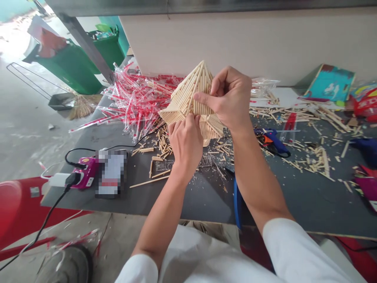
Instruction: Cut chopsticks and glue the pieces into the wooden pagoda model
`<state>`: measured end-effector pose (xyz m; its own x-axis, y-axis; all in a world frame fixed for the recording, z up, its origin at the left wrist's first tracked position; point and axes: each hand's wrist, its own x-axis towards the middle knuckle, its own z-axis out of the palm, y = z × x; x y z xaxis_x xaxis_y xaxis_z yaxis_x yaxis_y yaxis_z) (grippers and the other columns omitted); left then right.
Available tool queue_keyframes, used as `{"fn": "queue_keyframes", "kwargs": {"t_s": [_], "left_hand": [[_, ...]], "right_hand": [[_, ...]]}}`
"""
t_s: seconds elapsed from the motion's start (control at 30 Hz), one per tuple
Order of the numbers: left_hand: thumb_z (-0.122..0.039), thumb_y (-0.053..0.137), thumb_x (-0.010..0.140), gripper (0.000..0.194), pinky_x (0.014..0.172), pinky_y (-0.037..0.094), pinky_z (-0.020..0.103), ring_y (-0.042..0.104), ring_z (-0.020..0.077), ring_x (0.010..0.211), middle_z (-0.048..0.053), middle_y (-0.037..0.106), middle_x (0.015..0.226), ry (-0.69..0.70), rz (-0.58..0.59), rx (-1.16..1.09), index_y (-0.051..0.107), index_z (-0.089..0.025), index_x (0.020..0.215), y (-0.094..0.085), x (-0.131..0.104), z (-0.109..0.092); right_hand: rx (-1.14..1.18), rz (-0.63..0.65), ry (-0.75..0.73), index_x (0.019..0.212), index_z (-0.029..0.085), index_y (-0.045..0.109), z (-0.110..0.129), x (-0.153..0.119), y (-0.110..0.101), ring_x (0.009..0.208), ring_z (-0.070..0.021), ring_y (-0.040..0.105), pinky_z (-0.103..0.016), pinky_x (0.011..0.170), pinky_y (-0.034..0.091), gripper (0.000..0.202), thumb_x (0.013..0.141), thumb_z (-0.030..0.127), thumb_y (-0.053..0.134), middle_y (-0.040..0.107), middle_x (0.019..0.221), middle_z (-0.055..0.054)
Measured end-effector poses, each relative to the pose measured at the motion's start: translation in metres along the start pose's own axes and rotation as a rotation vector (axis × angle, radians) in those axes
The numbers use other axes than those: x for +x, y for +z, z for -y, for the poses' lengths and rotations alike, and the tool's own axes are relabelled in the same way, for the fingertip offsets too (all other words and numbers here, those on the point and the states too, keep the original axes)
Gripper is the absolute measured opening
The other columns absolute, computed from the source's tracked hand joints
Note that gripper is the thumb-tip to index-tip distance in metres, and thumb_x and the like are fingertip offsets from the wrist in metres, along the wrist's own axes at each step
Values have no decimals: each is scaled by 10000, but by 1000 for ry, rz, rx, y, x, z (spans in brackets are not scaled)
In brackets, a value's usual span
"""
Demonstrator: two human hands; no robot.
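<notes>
A pointed roof-like model built from pale wooden sticks laid side by side is raised above the table, its tip upward and flared panels at its base. My left hand is closed at the model's lower edge, fingertips against the sticks. My right hand is closed at its right side, the thumb lying over the stick surface and the other fingers curled. Whether a small piece sits between those fingers is hidden. Below lie short cut stick pieces and a clear ruler-like strip.
Red-and-clear plastic wrappers are heaped at the back left. A phone lies beside a magenta power strip with cords. Blue-handled pliers reach the front edge. A blue glue gun and scattered sticks lie right.
</notes>
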<state>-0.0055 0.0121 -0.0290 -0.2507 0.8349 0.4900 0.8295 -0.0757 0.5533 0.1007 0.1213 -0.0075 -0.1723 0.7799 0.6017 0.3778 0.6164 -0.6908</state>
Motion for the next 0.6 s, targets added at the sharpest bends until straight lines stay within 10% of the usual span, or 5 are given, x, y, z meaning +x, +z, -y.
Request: {"fn": "queue_keyframes", "kwargs": {"t_s": [0.6], "left_hand": [[-215, 342, 1067, 293, 890, 409, 400, 661, 221, 783, 100, 721, 808, -10, 1, 31, 613, -190, 960, 7, -5, -5]], "right_hand": [[56, -63, -28, 1150, 294, 619, 0, 3, 0, 989, -279, 692, -511, 844, 617, 623, 868, 837, 505, 670, 958, -56]]}}
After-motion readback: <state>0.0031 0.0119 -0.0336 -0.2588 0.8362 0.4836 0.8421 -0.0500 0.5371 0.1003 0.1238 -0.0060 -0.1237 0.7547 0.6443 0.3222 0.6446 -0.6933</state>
